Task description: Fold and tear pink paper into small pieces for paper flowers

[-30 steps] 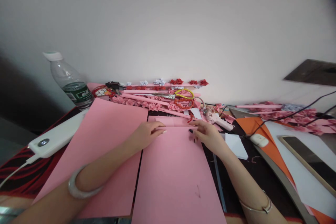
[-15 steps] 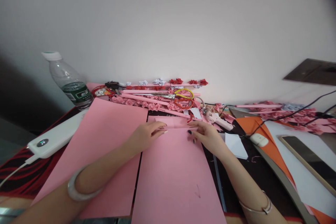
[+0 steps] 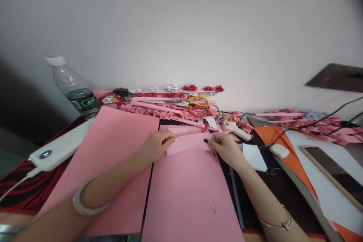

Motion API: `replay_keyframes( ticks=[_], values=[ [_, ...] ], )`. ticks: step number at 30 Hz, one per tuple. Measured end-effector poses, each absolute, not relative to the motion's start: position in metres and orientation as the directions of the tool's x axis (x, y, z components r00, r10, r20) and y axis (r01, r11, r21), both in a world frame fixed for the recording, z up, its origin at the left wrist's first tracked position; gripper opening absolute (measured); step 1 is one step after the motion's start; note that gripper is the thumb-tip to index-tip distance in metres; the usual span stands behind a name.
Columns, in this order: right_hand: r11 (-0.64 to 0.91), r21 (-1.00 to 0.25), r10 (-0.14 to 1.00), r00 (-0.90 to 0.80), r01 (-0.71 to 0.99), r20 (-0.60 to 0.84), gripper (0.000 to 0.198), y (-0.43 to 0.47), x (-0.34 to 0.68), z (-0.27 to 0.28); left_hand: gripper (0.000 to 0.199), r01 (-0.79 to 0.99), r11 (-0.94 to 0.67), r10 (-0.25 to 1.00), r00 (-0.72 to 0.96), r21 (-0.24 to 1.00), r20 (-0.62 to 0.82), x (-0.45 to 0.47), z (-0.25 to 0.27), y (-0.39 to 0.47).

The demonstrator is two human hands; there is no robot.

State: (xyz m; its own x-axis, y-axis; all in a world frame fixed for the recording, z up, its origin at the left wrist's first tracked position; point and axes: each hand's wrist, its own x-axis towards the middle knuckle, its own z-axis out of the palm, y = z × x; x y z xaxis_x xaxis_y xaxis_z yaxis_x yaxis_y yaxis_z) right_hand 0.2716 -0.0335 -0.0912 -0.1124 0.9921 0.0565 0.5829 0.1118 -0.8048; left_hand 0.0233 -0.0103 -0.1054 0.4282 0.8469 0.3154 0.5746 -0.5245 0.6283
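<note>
A strip of pink paper (image 3: 190, 144) is held between my two hands, a little above the far end of a large pink sheet (image 3: 193, 193). My left hand (image 3: 159, 144) pinches the strip's left end between thumb and fingers. At the other end, my right hand (image 3: 224, 146) grips it, with the dark-nailed thumb on the near face. Behind the strip, another piece of pink paper (image 3: 181, 131) lies partly covered. To the left, a second large pink sheet (image 3: 121, 181) lies under my left forearm.
Paper flowers, pink rolled sticks and scissors (image 3: 198, 106) lie along the wall. A glue gun (image 3: 236, 130) and white paper slips (image 3: 255, 157) are at right, near a phone (image 3: 334, 174). A bottle (image 3: 82, 96) and a white power bank (image 3: 61, 147) stand left.
The pink strip, seen nearly edge-on before, now tilts with its broad face toward me. My right hand has shifted slightly right along it; my left hand has barely moved.
</note>
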Motion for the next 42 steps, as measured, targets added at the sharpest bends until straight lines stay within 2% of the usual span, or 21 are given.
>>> replay_keyframes(
  ticks=[3, 7, 13, 20, 24, 26, 29, 33, 36, 39, 42],
  values=[
    [0.100, -0.864, 0.994, -0.097, 0.493, 0.060, 0.026, -0.034, 0.271, -0.090, 0.019, 0.565, -0.460, 0.876, 0.414, 0.684, 0.248, 0.024, -0.104, -0.010],
    [0.128, -0.881, 0.991, -0.099, 0.456, 0.093, 0.024, -0.035, 0.269, -0.089, 0.021, 0.542, -0.456, 0.850, 0.501, 0.705, 0.165, 0.024, -0.104, -0.010],
    [0.170, -0.876, 0.952, -0.306, 0.451, 0.027, 0.024, -0.039, 0.264, -0.090, 0.021, 0.479, -0.518, 0.740, 0.667, 0.709, 0.090, 0.030, -0.102, -0.015],
    [0.189, -0.881, 0.899, -0.437, 0.433, -0.022, 0.024, -0.045, 0.243, -0.088, 0.026, 0.430, -0.487, 0.732, 0.676, 0.760, 0.087, 0.038, -0.102, -0.020],
    [0.122, -0.910, 0.927, -0.374, 0.395, -0.039, 0.022, -0.046, 0.237, -0.087, 0.036, 0.409, -0.446, 0.788, 0.602, 0.796, 0.132, 0.039, -0.103, -0.019],
    [0.073, -0.931, 0.938, -0.342, 0.357, -0.058, 0.022, -0.046, 0.236, -0.086, 0.035, 0.385, -0.385, 0.845, 0.513, 0.839, 0.153, 0.039, -0.104, -0.018],
    [0.026, -0.948, 0.944, -0.319, 0.316, -0.081, 0.029, -0.046, 0.234, -0.089, 0.035, 0.315, -0.255, 0.900, 0.423, 0.914, 0.106, 0.039, -0.107, -0.018],
    [-0.001, -0.965, 0.968, -0.241, 0.263, -0.067, 0.034, -0.044, 0.230, -0.102, 0.035, 0.267, -0.167, 0.883, 0.469, 0.949, 0.024, 0.040, -0.110, -0.019],
    [0.045, -0.952, 0.984, -0.177, 0.304, -0.010, 0.035, -0.042, 0.230, -0.111, 0.035, 0.289, -0.130, 0.843, 0.536, 0.948, -0.048, 0.041, -0.112, -0.020],
    [0.117, -0.904, 0.987, -0.151, 0.411, 0.059, 0.034, -0.040, 0.235, -0.114, 0.035, 0.364, -0.193, 0.829, 0.557, 0.911, -0.047, 0.042, -0.111, -0.021],
    [0.172, -0.809, 0.981, -0.169, 0.562, 0.090, 0.033, -0.039, 0.242, -0.111, 0.035, 0.528, -0.456, 0.833, 0.536, 0.716, 0.135, 0.040, -0.108, -0.023]
  ],
)
